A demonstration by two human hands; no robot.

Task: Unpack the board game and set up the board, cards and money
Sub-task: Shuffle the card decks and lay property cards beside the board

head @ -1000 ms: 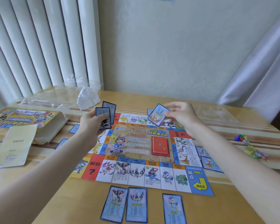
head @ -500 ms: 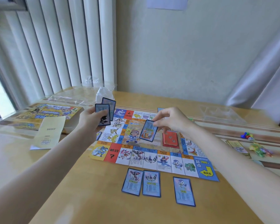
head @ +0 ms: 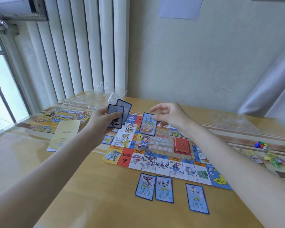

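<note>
Pale wall (head: 196,63), white vertical blinds (head: 82,51), bright window (head: 2,89) left, wooden table (head: 92,195).

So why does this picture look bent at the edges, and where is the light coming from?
Head view: a wide-angle lens bows the radiator and stretches the forearms; daylight from the window on the left blows out the panes and puts a sheen on the table; the left hand and right hand with their cards look slightly soft.
</note>
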